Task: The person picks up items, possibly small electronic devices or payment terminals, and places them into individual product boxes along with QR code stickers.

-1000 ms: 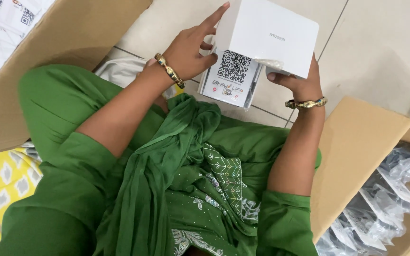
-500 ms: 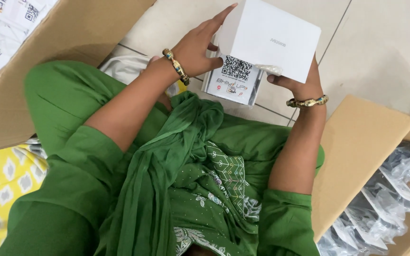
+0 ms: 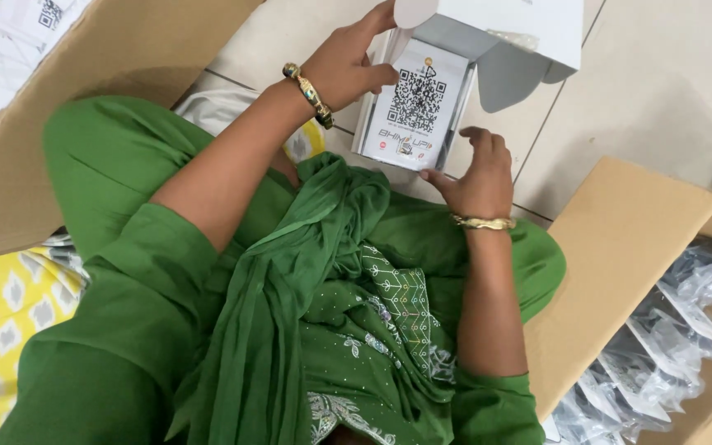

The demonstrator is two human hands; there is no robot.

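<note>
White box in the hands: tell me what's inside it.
The white box is open, and a card with a square code sticks out below its flap. Whatever lies deeper is hidden by the box walls.

A: Free room?
B: Bare tiled floor (image 3: 661,91), right of the white box (image 3: 504,33); open passage there.

A: Obstacles, right side?
B: Cardboard flap (image 3: 620,255), near the right hand (image 3: 475,173); behind it, a carton packed with clear plastic bags (image 3: 669,346).

A: Left side?
B: Large cardboard panel (image 3: 109,91), close along the left forearm.

A: Near side?
B: Lap and green scarf (image 3: 290,288), filling it.
</note>
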